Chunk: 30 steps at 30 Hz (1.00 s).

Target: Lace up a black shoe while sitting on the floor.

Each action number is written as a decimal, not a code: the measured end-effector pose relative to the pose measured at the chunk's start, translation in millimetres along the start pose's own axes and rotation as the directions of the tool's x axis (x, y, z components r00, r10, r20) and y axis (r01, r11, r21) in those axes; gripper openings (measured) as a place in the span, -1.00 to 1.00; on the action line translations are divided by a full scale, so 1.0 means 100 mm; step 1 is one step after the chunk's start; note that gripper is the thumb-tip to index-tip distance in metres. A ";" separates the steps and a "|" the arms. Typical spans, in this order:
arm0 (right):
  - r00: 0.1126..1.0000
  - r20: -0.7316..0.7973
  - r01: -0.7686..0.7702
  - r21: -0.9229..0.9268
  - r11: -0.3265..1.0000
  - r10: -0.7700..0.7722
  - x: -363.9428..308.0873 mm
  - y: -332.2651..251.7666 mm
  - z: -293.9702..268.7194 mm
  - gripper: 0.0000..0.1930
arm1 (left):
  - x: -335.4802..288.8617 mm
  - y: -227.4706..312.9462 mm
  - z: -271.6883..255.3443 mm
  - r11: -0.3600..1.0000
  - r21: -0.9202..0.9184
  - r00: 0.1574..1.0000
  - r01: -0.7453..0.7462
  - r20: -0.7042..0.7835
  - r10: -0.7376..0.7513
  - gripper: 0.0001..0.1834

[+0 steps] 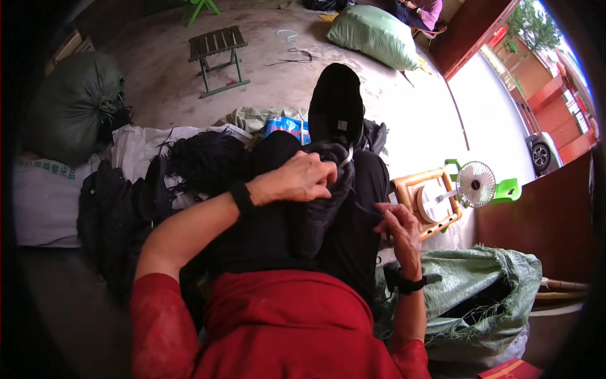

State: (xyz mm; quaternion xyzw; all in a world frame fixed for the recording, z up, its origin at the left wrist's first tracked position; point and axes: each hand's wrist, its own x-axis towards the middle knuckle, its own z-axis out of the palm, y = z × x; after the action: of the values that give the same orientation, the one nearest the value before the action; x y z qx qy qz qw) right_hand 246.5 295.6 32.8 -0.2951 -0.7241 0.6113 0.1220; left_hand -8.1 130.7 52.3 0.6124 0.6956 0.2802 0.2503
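Observation:
Across my lap lies a black shoe (314, 224), with my left hand (302, 177) closed over its upper part, fingers curled. Just beyond it another black shoe-like piece (336, 95) stands up, a small pale label on it. A narrow white strip (346, 156) shows between the two. To the right of the shoe, beside my right thigh, my right hand (401, 227) is raised with thumb and fingertips pinched together. Whatever it pinches is too thin or dark to make out.
On the left are a pile of black stringy material (205, 161) and a stuffed dark green sack (76, 104). To the right, a small fan (475, 184) is by a wooden stool (420, 189), near an open green woven sack (511, 265). A folding stool (218, 44) stands ahead; another person (426, 12) sits far off.

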 end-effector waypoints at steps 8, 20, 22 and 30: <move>0.966 -0.026 0.257 0.029 0.966 -0.256 0.06 -0.06 0.25 -0.87 | 0.02 0.16 0.38 0.860 0.510 0.947 -0.035 -0.258 0.191 -0.81; 0.979 0.123 0.170 -0.040 0.985 -0.164 0.14 -0.16 0.37 -0.91 | -0.26 0.08 0.23 0.845 0.371 0.790 -0.386 -0.340 0.510 -0.84; 0.970 0.111 0.221 -0.039 0.974 -0.216 0.15 -0.17 0.39 -0.90 | -0.23 0.09 0.26 0.838 0.452 0.873 -0.306 -0.219 0.436 -0.79; 0.980 0.165 0.139 -0.150 0.979 -0.114 0.20 -0.24 0.42 -0.88 | -0.24 -0.04 -0.13 0.972 0.053 0.972 -0.229 0.066 0.225 -0.63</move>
State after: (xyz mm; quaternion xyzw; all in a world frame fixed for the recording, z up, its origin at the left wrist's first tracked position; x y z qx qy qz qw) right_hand 201.4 270.9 43.0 -0.2087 -0.7958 0.5629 0.0799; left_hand -17.0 105.9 59.7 0.7033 0.6213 0.2673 0.2187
